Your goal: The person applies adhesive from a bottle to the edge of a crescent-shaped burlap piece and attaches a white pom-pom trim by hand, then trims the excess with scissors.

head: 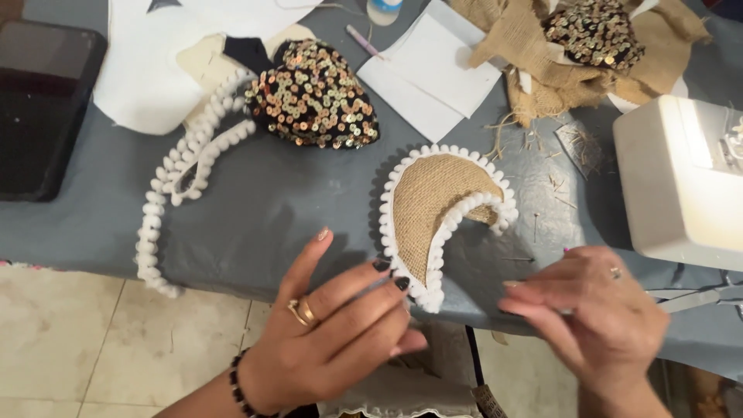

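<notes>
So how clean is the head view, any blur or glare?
Head view: right hand smeared by motion blur, left hand slightly soft; the burlap crescent is sharp; even lighting, soft shadows under the hands, small glints on the sequin piece.

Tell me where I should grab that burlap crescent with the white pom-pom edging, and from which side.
Probably best at the lower tip of the burlap crescent, coming from the near table edge. That tip points toward you, right by the left hand fingertips, and it is narrow enough to pinch across the pom-pom trim. The wide upper end lies flat, farther away. The right hand hovers near loose pins.
</notes>
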